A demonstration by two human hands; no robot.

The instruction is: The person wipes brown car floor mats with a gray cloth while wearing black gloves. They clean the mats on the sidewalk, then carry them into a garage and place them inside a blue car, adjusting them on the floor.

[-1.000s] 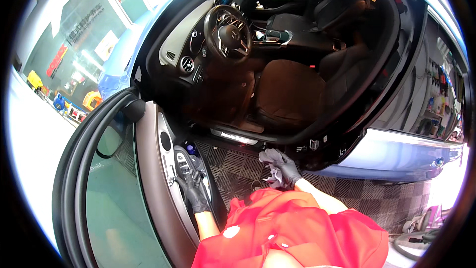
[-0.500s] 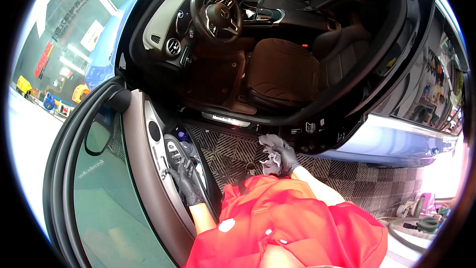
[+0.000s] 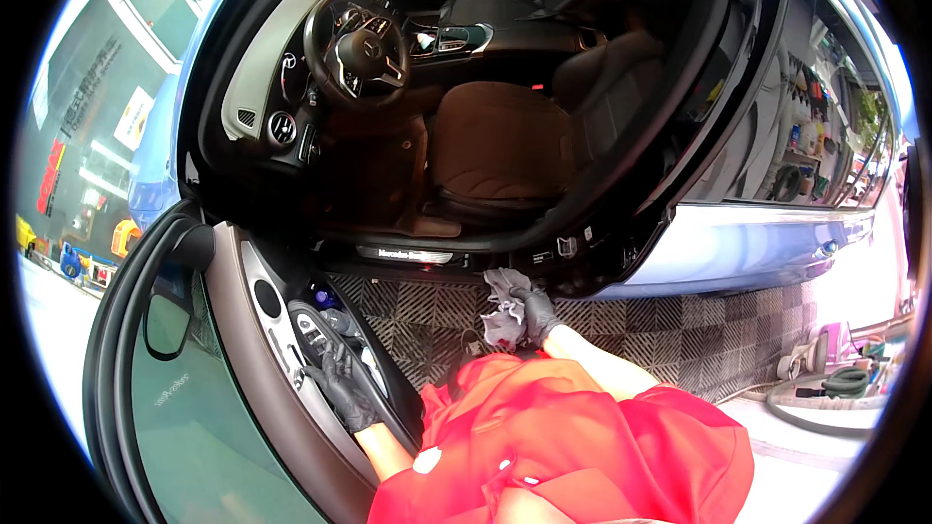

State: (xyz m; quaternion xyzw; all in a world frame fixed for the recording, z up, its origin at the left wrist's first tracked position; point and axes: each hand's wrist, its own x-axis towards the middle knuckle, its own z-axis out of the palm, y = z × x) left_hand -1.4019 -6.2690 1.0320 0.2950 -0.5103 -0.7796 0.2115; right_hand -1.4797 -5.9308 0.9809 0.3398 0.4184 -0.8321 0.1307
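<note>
Beside the open driver's door of a pale blue car (image 3: 738, 243), a person in a bright red top crouches on the dark checker-patterned floor tiles (image 3: 621, 330), both hands in black gloves. The right hand (image 3: 537, 313) is closed around a crumpled grey cleaning cloth (image 3: 503, 303), which hangs bunched just below the illuminated metal sill plate (image 3: 406, 254) and close to the lower edge of the door opening; the cloth is clear of the floor as far as can be seen. The left hand (image 3: 342, 386) rests on the brown-trimmed inner door panel (image 3: 254, 349), fingers curled loosely over the dark armrest and switch area, gripping nothing that shows. Just ahead of that hand sit the round silver speaker grille (image 3: 266, 297) and the window controls. Beyond the right hand lie the brown leather driver's seat (image 3: 505, 141) and the black steering wheel (image 3: 357, 47). Judged from this stance, the wiping would go best with the cloth refolded to a flat, clean face, pressed evenly along the sill in one direction, while the left hand steadies the door so it does not swing. A coiled hose (image 3: 835, 393) lies well off to the right.
</note>
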